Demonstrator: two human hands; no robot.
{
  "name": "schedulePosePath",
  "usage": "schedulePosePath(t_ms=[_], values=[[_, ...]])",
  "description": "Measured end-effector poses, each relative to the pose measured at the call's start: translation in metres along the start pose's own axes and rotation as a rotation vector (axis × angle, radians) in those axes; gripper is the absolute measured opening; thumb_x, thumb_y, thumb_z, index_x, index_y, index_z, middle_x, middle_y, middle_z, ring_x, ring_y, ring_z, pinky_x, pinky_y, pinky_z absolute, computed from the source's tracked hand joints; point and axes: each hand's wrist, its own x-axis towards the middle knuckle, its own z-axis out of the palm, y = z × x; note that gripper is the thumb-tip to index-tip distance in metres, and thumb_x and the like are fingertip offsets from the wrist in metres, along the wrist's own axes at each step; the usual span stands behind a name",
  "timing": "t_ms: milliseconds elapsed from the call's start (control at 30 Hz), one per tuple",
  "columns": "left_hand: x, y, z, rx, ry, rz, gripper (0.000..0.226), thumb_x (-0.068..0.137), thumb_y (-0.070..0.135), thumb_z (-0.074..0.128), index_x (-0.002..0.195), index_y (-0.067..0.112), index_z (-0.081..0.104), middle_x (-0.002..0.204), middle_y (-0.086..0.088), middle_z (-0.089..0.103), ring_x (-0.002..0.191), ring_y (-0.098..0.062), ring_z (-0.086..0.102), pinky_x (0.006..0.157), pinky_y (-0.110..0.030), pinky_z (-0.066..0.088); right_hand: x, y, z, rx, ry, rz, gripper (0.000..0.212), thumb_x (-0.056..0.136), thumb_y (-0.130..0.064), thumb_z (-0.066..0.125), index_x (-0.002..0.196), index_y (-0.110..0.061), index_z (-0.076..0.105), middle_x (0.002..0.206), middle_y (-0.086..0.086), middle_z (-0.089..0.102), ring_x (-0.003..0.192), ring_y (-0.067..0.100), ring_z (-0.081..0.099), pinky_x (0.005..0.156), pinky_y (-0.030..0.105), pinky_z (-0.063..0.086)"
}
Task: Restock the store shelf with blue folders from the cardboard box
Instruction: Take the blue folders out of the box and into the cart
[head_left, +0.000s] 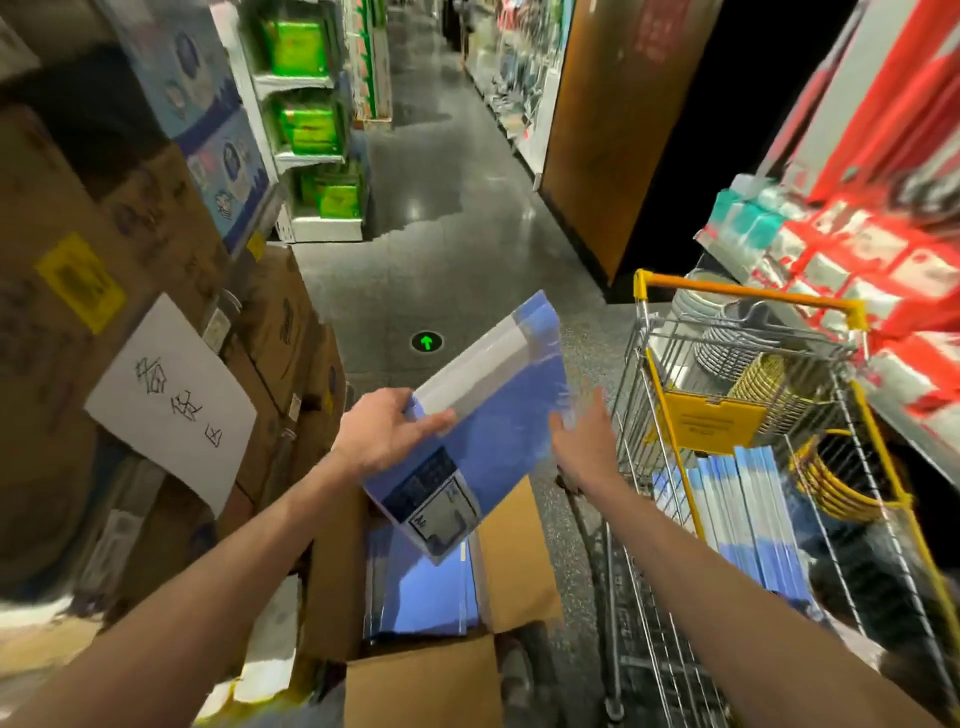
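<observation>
1. Forearms come in bare from 7 and 5 o'clock, both reaching toward frame centre.
2. Cardboard box (426, 680) at 6 o'clock, flaps open. Folder stack (421, 592) lies flat inside, blue with a glossy top face.
3. Left hand (382, 434), just left of centre, is clamped on the blue folder (498, 415) at its left edge, thumb on the top face and fingers underneath.
4. Blue folder is in the air above the box, tilted, long axis running 7 to 1 o'clock. Pale strip along its upper-left edge, printed label at the lower end.
5. Right hand (584, 441) is at the folder's right edge, fingers straight and spread, gripping nothing. Motion blur, so can't tell if it contacts the folder.
6. Shopping cart (748, 291) at 3 to 4 o'clock, wire with yellow trim. Cart folders (748, 519) stand on edge in the basket, with yellow coils (831, 483) just beside them on the 3 o'clock side.
7. Store shelf (857, 270) at 2 to 3 o'clock holds red and white packs, with teal ones at its left end.
8. Stacked cartons (52, 312) at 9 o'clock, with a white sheet (171, 405) of handwritten characters on the front.
9. Green arrow marker (426, 342) on the floor, at 12 o'clock from the left hand.
</observation>
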Motion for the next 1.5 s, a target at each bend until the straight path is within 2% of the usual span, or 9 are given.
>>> schedulePosePath(t_ms=[233, 433, 533, 733, 933, 1133, 1267, 1400, 1500], values=[[-0.045, 0.035, 0.010, -0.672, -0.032, -0.039, 0.049, 0.083, 0.050, 0.079, 0.067, 0.014, 0.050, 0.054, 0.008, 0.046, 0.051, -0.009, 0.037, 0.047, -0.021, 0.029, -0.040, 0.032, -0.054, 0.353, 0.057, 0.248, 0.115, 0.063, -0.077, 0.075, 0.152, -0.016, 0.034, 0.151, 0.005, 0.047, 0.130, 0.032, 0.053, 0.106, 0.055, 0.046], [-0.065, 0.099, 0.042, -1.044, -0.179, -0.153, 0.049, 0.081, 0.045, 0.082, 0.084, -0.001, 0.065, 0.082, -0.014, 0.075, 0.072, -0.025, 0.069, 0.065, -0.034, 0.055, -0.067, 0.071, -0.119, 0.770, 0.023, 0.193, 0.044, 0.089, -0.038, 0.072, 0.127, -0.019, 0.059, 0.115, -0.001, 0.073, 0.093, 0.021, 0.075, 0.067, 0.036, 0.061], [-0.074, 0.137, 0.064, -1.050, -0.263, -0.195, 0.035, 0.087, 0.040, 0.076, 0.092, 0.007, 0.067, 0.087, -0.012, 0.077, 0.074, -0.022, 0.075, 0.064, -0.032, 0.059, -0.076, 0.092, -0.157, 0.909, 0.171, 0.180, 0.040, 0.088, -0.033, 0.074, 0.122, -0.015, 0.066, 0.114, 0.006, 0.074, 0.098, 0.027, 0.074, 0.078, 0.042, 0.060], [-0.079, 0.223, 0.144, -0.902, -0.434, -0.245, 0.065, 0.084, 0.054, 0.075, 0.109, -0.005, 0.070, 0.092, -0.015, 0.078, 0.081, -0.031, 0.076, 0.080, -0.044, 0.061, -0.097, 0.145, -0.252, 0.916, 0.413, 0.195, 0.012, 0.094, -0.029, 0.069, 0.104, -0.021, 0.071, 0.107, 0.005, 0.076, 0.100, 0.030, 0.072, 0.093, 0.055, 0.056], [-0.090, 0.312, 0.230, -0.727, -0.528, -0.136, 0.047, 0.092, 0.058, 0.063, 0.108, 0.014, 0.072, 0.071, 0.001, 0.072, 0.057, -0.013, 0.065, 0.057, -0.031, 0.050, -0.121, 0.212, -0.359, 0.890, 0.447, 0.212, 0.015, 0.097, -0.025, 0.065, 0.104, -0.013, 0.070, 0.103, 0.006, 0.077, 0.091, 0.029, 0.073, 0.083, 0.049, 0.060], [-0.094, 0.365, 0.295, -0.732, -0.489, -0.224, 0.045, 0.088, 0.059, 0.067, 0.102, 0.016, 0.074, 0.088, -0.004, 0.076, 0.067, -0.019, 0.070, 0.053, -0.026, 0.051, -0.131, 0.274, -0.405, 0.763, 0.395, 0.230, 0.029, 0.095, -0.030, 0.067, 0.109, -0.005, 0.070, 0.104, 0.008, 0.077, 0.096, 0.030, 0.073, 0.086, 0.049, 0.060], [-0.091, 0.376, 0.327, -0.663, -0.412, -0.253, 0.044, 0.085, 0.053, 0.075, 0.100, 0.012, 0.068, 0.092, -0.006, 0.075, 0.076, -0.023, 0.073, 0.057, -0.031, 0.055, -0.108, 0.311, -0.400, 0.538, 0.401, 0.257, 0.064, 0.078, -0.064, 0.071, 0.090, -0.001, 0.067, 0.093, 0.020, 0.071, 0.090, 0.043, 0.068, 0.076, 0.059, 0.057], [-0.072, 0.377, 0.346, -0.654, -0.367, -0.279, 0.044, 0.085, 0.046, 0.077, 0.105, 0.008, 0.064, 0.106, -0.012, 0.073, 0.087, -0.029, 0.073, 0.073, -0.043, 0.060, -0.077, 0.311, -0.403, 0.406, 0.425, 0.368, 0.039, 0.091, -0.044, 0.066, 0.063, -0.022, 0.051, 0.069, 0.001, 0.058, 0.067, 0.023, 0.053, 0.058, 0.033, 0.038], [-0.049, 0.379, 0.357, -0.656, -0.352, -0.314, 0.047, 0.086, 0.039, 0.079, 0.110, 0.000, 0.067, 0.104, -0.014, 0.072, 0.082, -0.027, 0.070, 0.057, -0.029, 0.054, -0.040, 0.320, -0.403, 0.308, 0.328, 0.468, 0.041, 0.094, -0.042, 0.062, 0.064, -0.018, 0.049, 0.067, 0.000, 0.050, 0.061, 0.018, 0.046, 0.054, 0.032, 0.030]])
